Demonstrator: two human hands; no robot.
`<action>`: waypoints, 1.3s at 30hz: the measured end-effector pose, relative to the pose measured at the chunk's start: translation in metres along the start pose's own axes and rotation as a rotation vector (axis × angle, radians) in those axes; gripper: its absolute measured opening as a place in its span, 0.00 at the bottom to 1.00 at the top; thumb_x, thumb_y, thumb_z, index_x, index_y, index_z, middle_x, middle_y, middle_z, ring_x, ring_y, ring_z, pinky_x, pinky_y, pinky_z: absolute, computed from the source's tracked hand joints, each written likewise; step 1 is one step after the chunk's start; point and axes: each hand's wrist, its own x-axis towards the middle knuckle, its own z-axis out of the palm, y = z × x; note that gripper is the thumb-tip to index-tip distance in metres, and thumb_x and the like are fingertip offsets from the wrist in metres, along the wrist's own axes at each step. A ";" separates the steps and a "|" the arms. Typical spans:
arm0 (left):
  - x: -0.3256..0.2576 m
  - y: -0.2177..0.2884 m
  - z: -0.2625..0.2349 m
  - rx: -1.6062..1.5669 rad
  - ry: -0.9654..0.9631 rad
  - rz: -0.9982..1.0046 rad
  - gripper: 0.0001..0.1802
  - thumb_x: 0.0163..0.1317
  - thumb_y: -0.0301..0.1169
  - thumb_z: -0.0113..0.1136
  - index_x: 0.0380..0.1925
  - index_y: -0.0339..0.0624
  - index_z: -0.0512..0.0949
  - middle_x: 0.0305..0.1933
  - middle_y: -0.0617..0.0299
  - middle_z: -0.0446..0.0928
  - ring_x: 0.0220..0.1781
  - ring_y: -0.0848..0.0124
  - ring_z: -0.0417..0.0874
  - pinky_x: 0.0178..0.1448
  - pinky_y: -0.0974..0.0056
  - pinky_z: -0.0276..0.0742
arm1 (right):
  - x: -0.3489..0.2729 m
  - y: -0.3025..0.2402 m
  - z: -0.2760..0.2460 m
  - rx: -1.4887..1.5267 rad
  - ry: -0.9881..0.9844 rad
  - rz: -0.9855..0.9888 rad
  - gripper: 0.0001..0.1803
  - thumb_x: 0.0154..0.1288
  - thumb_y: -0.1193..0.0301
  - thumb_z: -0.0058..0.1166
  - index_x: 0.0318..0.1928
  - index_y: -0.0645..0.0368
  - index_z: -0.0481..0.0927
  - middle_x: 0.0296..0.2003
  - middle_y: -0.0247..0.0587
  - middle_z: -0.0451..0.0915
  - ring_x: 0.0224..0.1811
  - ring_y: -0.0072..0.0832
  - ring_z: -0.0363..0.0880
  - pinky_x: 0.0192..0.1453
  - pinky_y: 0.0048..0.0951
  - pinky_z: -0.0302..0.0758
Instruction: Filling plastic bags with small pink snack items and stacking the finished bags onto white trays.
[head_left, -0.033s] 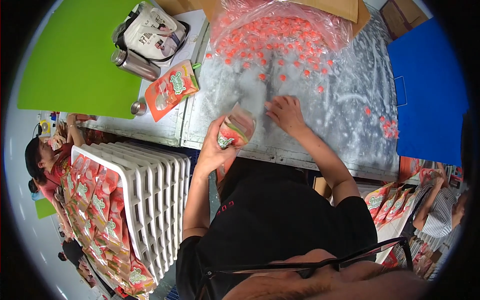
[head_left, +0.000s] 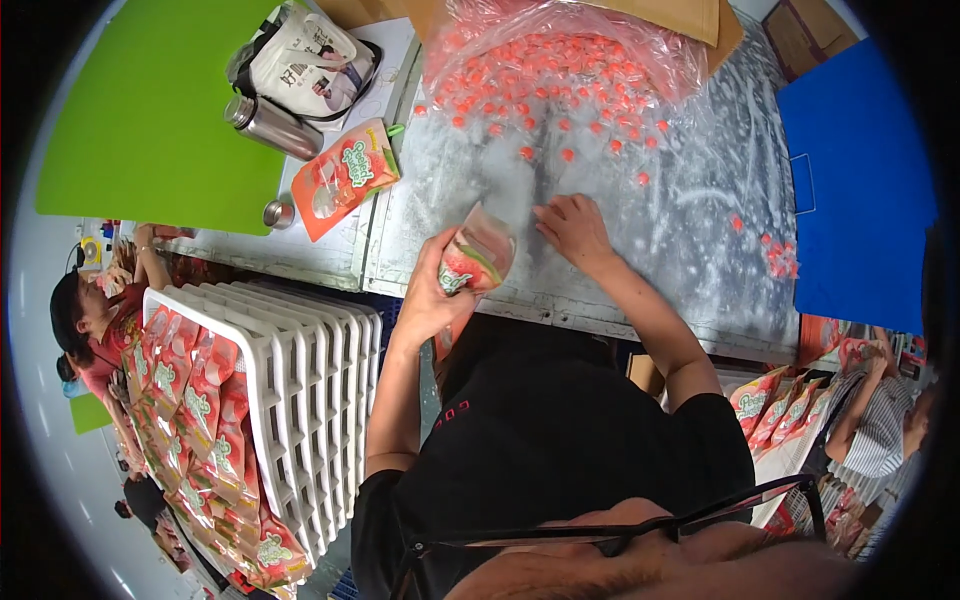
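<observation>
It's prob. a packing wkshp: white plastic crates (head_left: 254, 362) w/ flat red pouches (head_left: 200, 405) stand stacked nr. a grey worktable (head_left: 690, 260).

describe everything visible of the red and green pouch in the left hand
The red and green pouch looks like glossy plastic film, with pale lettering and a paler end pointing away from the person. It is held tilted near the grey metal-looking table's front edge. The left hand grips its side; whether its mouth is open is unclear.
</observation>
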 end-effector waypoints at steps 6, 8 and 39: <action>0.012 0.016 0.009 0.257 -0.008 0.036 0.45 0.40 0.20 0.64 0.66 0.40 0.66 0.62 0.46 0.68 0.68 0.50 0.70 0.72 0.57 0.64 | 0.004 0.001 -0.016 0.646 0.213 0.199 0.11 0.61 0.71 0.64 0.44 0.57 0.85 0.36 0.38 0.80 0.36 0.27 0.79 0.39 0.26 0.76; 0.012 0.016 0.014 0.325 0.008 0.041 0.45 0.40 0.21 0.64 0.66 0.41 0.67 0.63 0.46 0.68 0.68 0.49 0.69 0.72 0.55 0.64 | 0.015 -0.021 -0.055 1.031 0.257 0.349 0.08 0.63 0.74 0.63 0.43 0.59 0.85 0.33 0.38 0.79 0.34 0.22 0.78 0.38 0.23 0.74; 0.000 -0.024 -0.026 0.291 0.248 0.003 0.44 0.41 0.17 0.63 0.65 0.43 0.68 0.62 0.49 0.67 0.66 0.53 0.70 0.71 0.58 0.67 | 0.019 -0.076 0.010 0.415 -0.196 -0.145 0.07 0.57 0.69 0.59 0.35 0.57 0.82 0.31 0.43 0.80 0.35 0.43 0.82 0.38 0.40 0.78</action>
